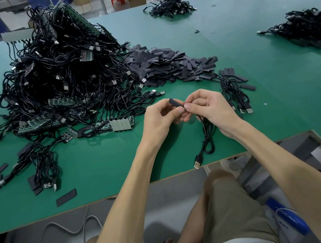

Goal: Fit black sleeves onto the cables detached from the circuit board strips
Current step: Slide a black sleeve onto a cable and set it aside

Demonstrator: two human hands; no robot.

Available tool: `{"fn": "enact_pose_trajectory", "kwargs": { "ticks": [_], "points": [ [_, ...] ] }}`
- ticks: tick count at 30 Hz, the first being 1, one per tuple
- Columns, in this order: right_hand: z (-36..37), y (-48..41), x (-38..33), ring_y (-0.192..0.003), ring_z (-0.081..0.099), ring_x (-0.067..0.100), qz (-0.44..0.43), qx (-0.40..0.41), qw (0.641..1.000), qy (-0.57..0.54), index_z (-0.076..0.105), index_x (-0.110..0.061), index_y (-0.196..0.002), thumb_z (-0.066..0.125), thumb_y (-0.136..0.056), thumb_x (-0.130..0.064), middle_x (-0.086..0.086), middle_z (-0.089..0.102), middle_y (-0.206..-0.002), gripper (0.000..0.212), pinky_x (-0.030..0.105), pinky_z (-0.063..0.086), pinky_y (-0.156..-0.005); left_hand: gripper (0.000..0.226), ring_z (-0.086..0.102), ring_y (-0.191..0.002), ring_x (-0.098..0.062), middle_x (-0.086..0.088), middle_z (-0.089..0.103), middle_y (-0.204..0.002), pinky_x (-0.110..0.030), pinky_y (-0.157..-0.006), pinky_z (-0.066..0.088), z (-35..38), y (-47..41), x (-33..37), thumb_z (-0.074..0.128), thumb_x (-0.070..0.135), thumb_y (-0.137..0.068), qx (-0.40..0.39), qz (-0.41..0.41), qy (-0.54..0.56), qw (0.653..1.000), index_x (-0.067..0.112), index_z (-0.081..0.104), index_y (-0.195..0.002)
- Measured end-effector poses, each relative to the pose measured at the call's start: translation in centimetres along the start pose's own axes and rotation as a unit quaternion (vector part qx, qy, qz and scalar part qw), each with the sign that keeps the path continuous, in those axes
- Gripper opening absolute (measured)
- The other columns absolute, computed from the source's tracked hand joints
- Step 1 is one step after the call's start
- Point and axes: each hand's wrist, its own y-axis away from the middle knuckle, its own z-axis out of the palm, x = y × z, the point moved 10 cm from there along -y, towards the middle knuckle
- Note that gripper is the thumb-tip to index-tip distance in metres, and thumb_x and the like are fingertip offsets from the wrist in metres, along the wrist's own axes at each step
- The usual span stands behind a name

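Note:
My left hand (160, 119) pinches a short black sleeve (175, 103) between thumb and fingers, just above the green table (108, 169). My right hand (208, 108) grips the end of a black cable (207, 141) right against the sleeve. The rest of that cable hangs in a loose coil below my right hand, and its USB plug (197, 163) lies at the table's front edge. Whether the cable end is inside the sleeve is hidden by my fingers.
A big tangle of cables and green circuit board strips (57, 79) fills the left. A heap of black sleeves (168, 64) lies behind my hands. Smaller cable piles sit at back centre (172, 7) and far right (310, 28). Loose sleeves (66, 197) dot the front left.

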Motion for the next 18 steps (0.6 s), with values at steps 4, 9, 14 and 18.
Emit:
{"fn": "enact_pose_trajectory", "kwargs": {
  "ticks": [4,9,14,18],
  "points": [
    [0.1,-0.03,-0.07,-0.074,0.075,0.035,-0.004,-0.004,1.0,-0.007,0.063,0.003,-0.103,0.072,-0.093,-0.006,0.019,0.076,-0.082,0.016,0.035,0.058,-0.076,0.011,0.065,-0.069,-0.015,-0.017,0.072,-0.082,-0.031,-0.067,0.055,0.1,-0.04,-0.14,0.07,0.003,-0.093,-0.004,-0.001,0.005,1.0,-0.003,0.072,-0.102],
    [-0.05,0.01,-0.25,-0.073,0.073,0.033,-0.007,0.005,1.0,-0.026,0.061,0.007,-0.104,0.072,-0.093,-0.005,0.02,0.076,-0.084,0.019,0.034,0.059,-0.078,0.019,0.065,-0.073,-0.014,-0.007,0.073,-0.084,-0.03,-0.067,0.052,0.08,-0.09,-0.09,0.063,0.015,-0.101,-0.006,-0.01,0.023,1.0,0.0,0.072,-0.107],
    [0.32,0.17,-0.49,-0.071,0.073,0.03,-0.002,-0.005,1.0,-0.022,0.06,0.009,-0.105,0.074,-0.092,-0.007,0.02,0.076,-0.084,0.024,0.027,0.057,-0.072,0.028,0.066,-0.072,-0.018,-0.008,0.073,-0.08,-0.035,-0.068,0.05,-0.01,-0.06,-0.33,0.052,0.018,-0.107,-0.003,-0.025,0.015,1.0,0.0,0.073,-0.104],
    [0.45,0.29,-0.78,-0.068,0.073,0.027,-0.003,-0.009,1.0,-0.021,0.062,0.006,-0.102,0.074,-0.092,-0.008,0.02,0.076,-0.083,0.021,0.018,0.052,-0.063,0.028,0.065,-0.07,-0.019,-0.008,0.072,-0.077,-0.038,-0.069,0.048,0.0,-0.06,-0.44,0.052,0.018,-0.107,-0.007,-0.027,0.015,0.999,0.001,0.074,-0.101]
  ]
}}
